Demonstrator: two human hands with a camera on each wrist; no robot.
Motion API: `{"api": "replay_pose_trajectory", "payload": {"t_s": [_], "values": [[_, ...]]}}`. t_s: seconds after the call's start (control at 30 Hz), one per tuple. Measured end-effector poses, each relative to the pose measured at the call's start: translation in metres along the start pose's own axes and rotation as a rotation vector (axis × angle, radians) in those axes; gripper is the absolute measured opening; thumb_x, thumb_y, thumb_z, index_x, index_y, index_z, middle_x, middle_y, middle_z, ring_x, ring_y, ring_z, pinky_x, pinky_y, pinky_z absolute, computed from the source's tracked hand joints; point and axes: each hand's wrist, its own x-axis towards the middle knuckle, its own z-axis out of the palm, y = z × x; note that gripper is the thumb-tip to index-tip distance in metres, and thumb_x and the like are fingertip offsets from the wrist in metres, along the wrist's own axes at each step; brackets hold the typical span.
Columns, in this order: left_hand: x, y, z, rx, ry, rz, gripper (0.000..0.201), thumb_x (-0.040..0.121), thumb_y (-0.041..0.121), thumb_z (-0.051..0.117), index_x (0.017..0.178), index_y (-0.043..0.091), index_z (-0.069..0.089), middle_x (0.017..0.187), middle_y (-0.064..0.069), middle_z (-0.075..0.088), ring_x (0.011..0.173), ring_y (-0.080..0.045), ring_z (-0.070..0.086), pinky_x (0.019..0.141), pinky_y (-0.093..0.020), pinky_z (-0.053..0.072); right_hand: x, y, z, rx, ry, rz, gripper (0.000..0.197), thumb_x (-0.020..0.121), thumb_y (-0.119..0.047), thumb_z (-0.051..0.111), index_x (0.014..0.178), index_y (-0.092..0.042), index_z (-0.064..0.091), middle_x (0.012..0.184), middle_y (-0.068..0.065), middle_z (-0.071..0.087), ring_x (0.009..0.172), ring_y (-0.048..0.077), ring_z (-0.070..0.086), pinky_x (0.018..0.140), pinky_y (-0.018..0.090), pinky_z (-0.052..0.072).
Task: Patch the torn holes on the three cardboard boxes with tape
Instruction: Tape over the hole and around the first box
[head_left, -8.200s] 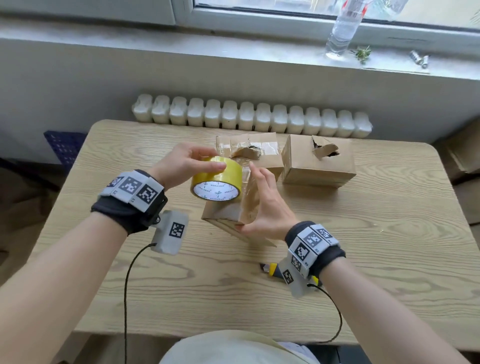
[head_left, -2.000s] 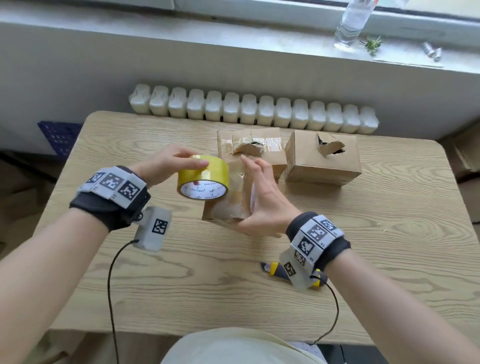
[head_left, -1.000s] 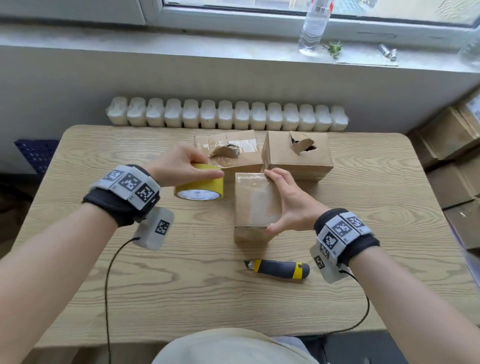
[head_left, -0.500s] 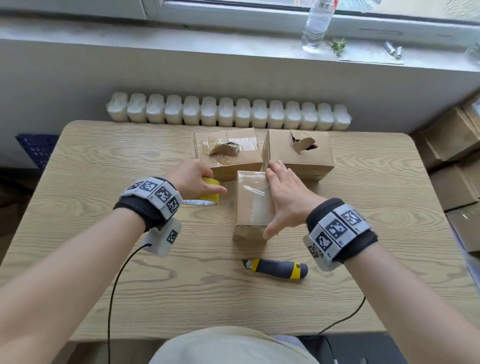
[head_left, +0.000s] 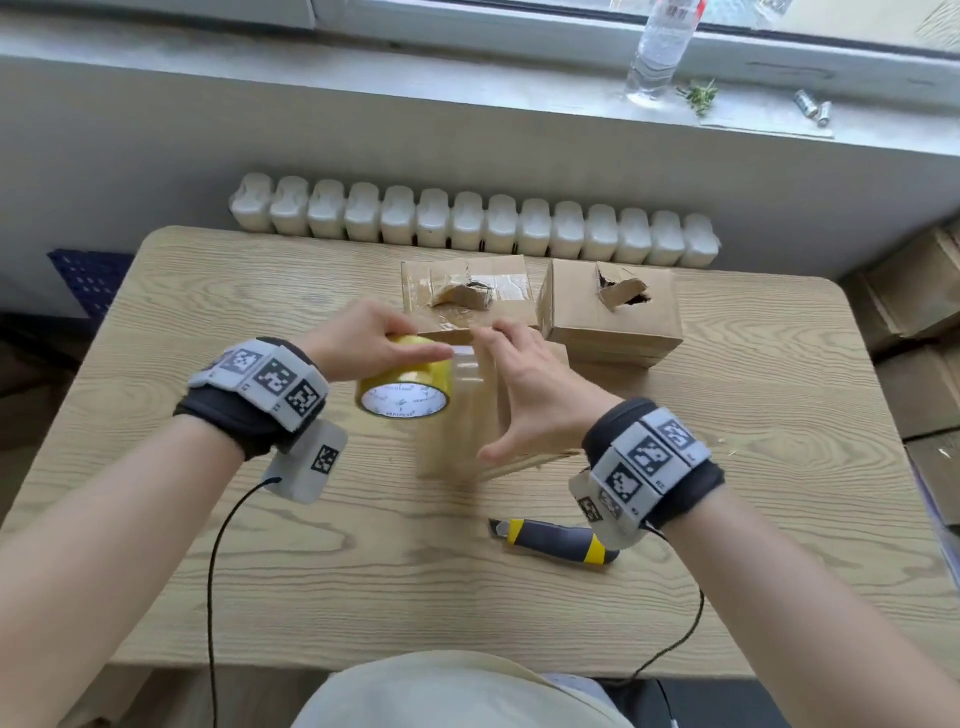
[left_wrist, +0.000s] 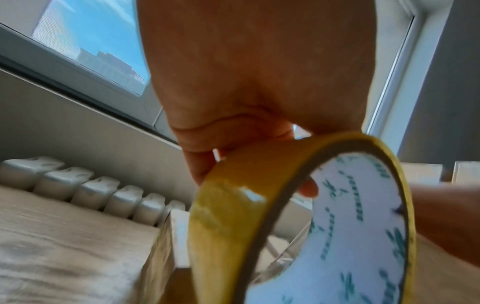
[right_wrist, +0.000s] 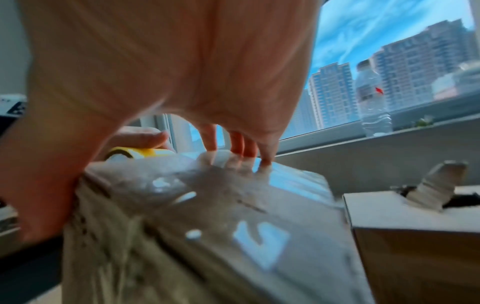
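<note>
Now left hand (head_left: 363, 340) grip curls on yellow tape roll (head_left: 405, 384), immediately left of blurred, tape-wrapped brown cardboard box (head_left: 467, 436); right hand (head_left: 530, 387) grip clasps box, tape strip bridging across top.

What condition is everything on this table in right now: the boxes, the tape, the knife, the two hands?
Left hand: grips the yellow tape roll, lifted.
Right hand: holds the near taped cardboard box, tilted up.
Far-left cardboard box: partly taped, flap still sticking up.
Far-right cardboard box: torn hole open, untaped.
Yellow-and-black utility knife: lying on the wooden table, untouched.
</note>
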Motion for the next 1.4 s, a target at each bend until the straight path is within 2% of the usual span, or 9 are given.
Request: {"api": "replay_pose_trajectory", "payload": {"t_s": [0.17, 0.3, 0.43, 0.63, 0.83, 1.0, 1.17, 1.3, 1.4], "values": [[-0.014, 0.003, -0.025, -0.105, -0.071, 0.048, 0.033, 0.073, 0.054, 0.059, 0.046, 0.035, 0.056, 0.044, 0.014, 0.041, 0.044, -0.001, 0.034, 0.054, -0.026, 0.025, -0.002, 0.008, 0.022, 0.403, 0.121, -0.014, 0.124, 0.053, -0.036, 0.089, 0.148, -0.011, 0.014, 0.149, 0.005, 0.018, 0.140, 0.016, 0.018, 0.117, 0.035, 0.021], [-0.012, 0.000, -0.015, -0.136, -0.118, 0.019, 0.036, 0.059, 0.056, 0.056, 0.054, 0.021, 0.054, 0.052, 0.013, 0.041, 0.053, -0.003, 0.035, 0.056, -0.023, 0.026, -0.004, 0.026, 0.044, 0.412, 0.037, 0.050, 0.131, 0.054, -0.032, 0.091, 0.150, -0.015, 0.003, 0.152, 0.001, 0.008, 0.142, 0.012, 0.011, 0.118, 0.032, 0.017], [-0.004, 0.006, 0.009, -0.025, -0.192, -0.007, 0.034, 0.068, 0.052, 0.060, 0.059, 0.020, 0.057, 0.058, 0.003, 0.041, 0.053, -0.007, 0.037, 0.056, -0.025, 0.029, -0.004, 0.049, 0.054, 0.303, -0.061, 0.111, 0.140, 0.052, -0.030, 0.091, 0.149, -0.017, -0.009, 0.153, -0.001, -0.001, 0.142, 0.013, 0.006, 0.114, 0.023, 0.014], [0.010, 0.022, 0.033, 0.064, -0.194, -0.002, 0.041, 0.084, 0.040, 0.066, 0.070, 0.002, 0.060, 0.057, 0.000, 0.041, 0.048, -0.008, 0.034, 0.045, -0.018, 0.027, -0.006, 0.072, 0.064, 0.267, -0.054, 0.120, 0.133, 0.049, -0.029, 0.091, 0.148, -0.010, 0.004, 0.151, 0.005, 0.011, 0.141, 0.017, 0.015, 0.116, 0.027, 0.018], [0.010, 0.002, 0.023, 0.293, -0.127, -0.061, 0.063, 0.069, 0.074, 0.057, 0.065, 0.011, 0.066, 0.061, -0.007, 0.059, 0.056, -0.018, 0.053, 0.052, -0.036, 0.042, -0.011, 0.090, 0.077, 0.298, -0.047, 0.161, 0.134, 0.047, -0.028, 0.092, 0.148, -0.008, 0.006, 0.152, 0.006, 0.013, 0.142, 0.018, 0.016, 0.117, 0.028, 0.019], [-0.002, -0.009, 0.017, 0.274, -0.165, -0.084, 0.046, 0.083, 0.042, 0.066, 0.045, 0.024, 0.050, 0.046, 0.012, 0.047, 0.046, -0.003, 0.044, 0.048, -0.022, 0.029, -0.012, 0.098, 0.082, 0.284, -0.069, 0.163, 0.133, 0.047, -0.031, 0.092, 0.148, -0.011, 0.006, 0.153, 0.005, 0.015, 0.141, 0.017, 0.018, 0.116, 0.026, 0.019], [-0.002, -0.019, 0.013, 0.571, -0.179, -0.236, 0.053, 0.078, 0.064, 0.058, 0.077, 0.011, 0.064, 0.066, 0.002, 0.054, 0.064, -0.016, 0.050, 0.053, -0.028, 0.034, -0.013, 0.103, 0.079, 0.290, -0.080, 0.156, 0.133, 0.047, -0.030, 0.092, 0.148, -0.013, 0.007, 0.152, 0.004, 0.017, 0.140, 0.017, 0.020, 0.115, 0.025, 0.019], [0.000, -0.018, 0.021, 0.660, -0.218, -0.233, 0.045, 0.080, 0.065, 0.054, 0.110, 0.032, 0.054, 0.092, 0.009, 0.049, 0.088, -0.014, 0.045, 0.074, -0.032, 0.039, -0.013, 0.104, 0.077, 0.261, -0.087, 0.165, 0.134, 0.046, -0.031, 0.093, 0.148, -0.017, 0.007, 0.153, 0.003, 0.018, 0.140, 0.017, 0.022, 0.116, 0.032, 0.023], [0.002, -0.019, 0.025, 0.685, -0.250, -0.252, 0.040, 0.083, 0.063, 0.054, 0.109, 0.033, 0.056, 0.095, 0.010, 0.049, 0.089, -0.013, 0.045, 0.076, -0.032, 0.037, -0.012, 0.104, 0.075, 0.230, -0.094, 0.166, 0.135, 0.045, -0.032, 0.093, 0.148, -0.017, 0.007, 0.153, 0.002, 0.018, 0.140, 0.018, 0.022, 0.116, 0.033, 0.024]]}}
